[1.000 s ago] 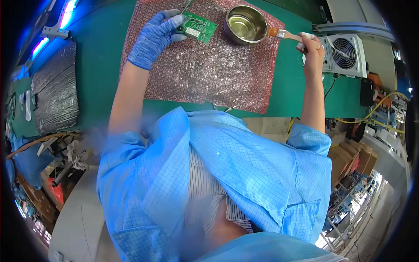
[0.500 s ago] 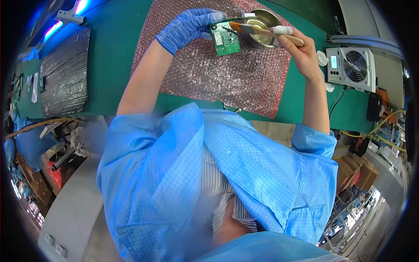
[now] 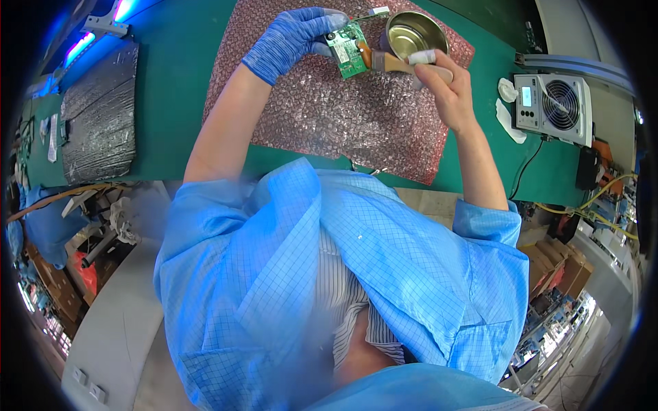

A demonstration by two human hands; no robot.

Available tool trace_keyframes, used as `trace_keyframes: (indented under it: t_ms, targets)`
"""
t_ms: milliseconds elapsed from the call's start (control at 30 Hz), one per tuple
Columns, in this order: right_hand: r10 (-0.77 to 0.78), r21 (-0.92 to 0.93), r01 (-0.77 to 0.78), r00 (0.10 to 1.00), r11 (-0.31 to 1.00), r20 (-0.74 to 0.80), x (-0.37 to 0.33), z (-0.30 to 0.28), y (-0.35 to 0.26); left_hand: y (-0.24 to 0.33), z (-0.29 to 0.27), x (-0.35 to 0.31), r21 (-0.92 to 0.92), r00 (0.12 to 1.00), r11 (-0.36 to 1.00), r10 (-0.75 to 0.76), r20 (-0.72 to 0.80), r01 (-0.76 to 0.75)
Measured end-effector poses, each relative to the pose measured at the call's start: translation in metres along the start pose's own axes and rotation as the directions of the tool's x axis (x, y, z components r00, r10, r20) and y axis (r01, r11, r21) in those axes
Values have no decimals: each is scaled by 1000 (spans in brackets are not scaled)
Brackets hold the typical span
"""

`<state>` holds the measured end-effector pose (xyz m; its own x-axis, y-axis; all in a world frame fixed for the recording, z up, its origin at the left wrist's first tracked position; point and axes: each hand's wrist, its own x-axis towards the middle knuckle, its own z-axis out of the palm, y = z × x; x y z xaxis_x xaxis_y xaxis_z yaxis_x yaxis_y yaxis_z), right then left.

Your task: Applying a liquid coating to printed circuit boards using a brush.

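My left hand (image 3: 293, 40), in a blue glove with pale fingertips, is closed on the upper left edge of a green circuit board (image 3: 351, 58). A narrow strip with a white end sticks out from the board's top. My right hand (image 3: 449, 89), bare but for a white cover on one finger, grips the wooden handle of a flat brush (image 3: 391, 63). Its orange-brown bristles touch the right part of the board. Just behind the brush stands a round metal bowl (image 3: 416, 34) with some yellowish liquid or sheen inside.
Reddish bubble wrap (image 3: 329, 116) covers the middle of the green table (image 3: 164, 103). A white box with a fan and display (image 3: 554, 103) stands at the right, beside crumpled white tissue (image 3: 508, 123). A dark wrapped sheet (image 3: 101, 113) lies at the left under violet lamps.
My right hand has moved left and nearer, bringing the bristles onto the board's lower right face. The board has tilted and risen slightly. More of the bowl now shows.
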<state>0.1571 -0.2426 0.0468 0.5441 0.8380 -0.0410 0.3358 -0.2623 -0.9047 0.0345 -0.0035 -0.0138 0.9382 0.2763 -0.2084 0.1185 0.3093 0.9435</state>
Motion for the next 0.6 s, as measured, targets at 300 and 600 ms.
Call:
trace_keyframes:
  t_ms: [300,600]
  targets:
    - [-99,125,114,988,986,-119,-4,8,-9,-1,4,2,76,997,997,11,-72,-5]
    - [-373,-238,361,928,902,-6,2,26,-16,0,6,-2,139,994,990,42,-104,-27]
